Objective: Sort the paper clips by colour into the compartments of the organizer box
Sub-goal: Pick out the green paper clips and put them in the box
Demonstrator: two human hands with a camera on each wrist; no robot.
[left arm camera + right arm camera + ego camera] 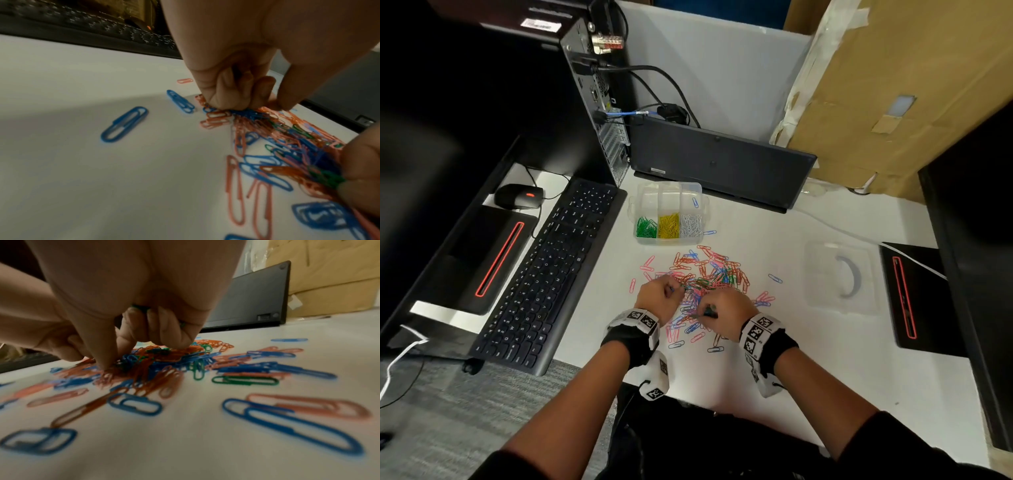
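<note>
A mixed pile of paper clips [709,274] in pink, orange, blue and green lies on the white desk. Behind it stands the clear organizer box [643,195], its front compartments holding green, yellow and white clips, with one blue clip in a back compartment. My left hand [671,291] is curled over the pile's left edge and pinches blue clips [246,112] against the desk. My right hand [709,310] is curled at the pile's near edge. It grips green clips [139,306] inside its fingers while its fingertips [104,365] press into the pile.
A black keyboard [551,274] lies to the left, and a closed laptop [722,161] stands behind the box. The clear lid [840,277] rests on the right near a black monitor base [914,294]. Loose clips [774,278] are scattered around the pile.
</note>
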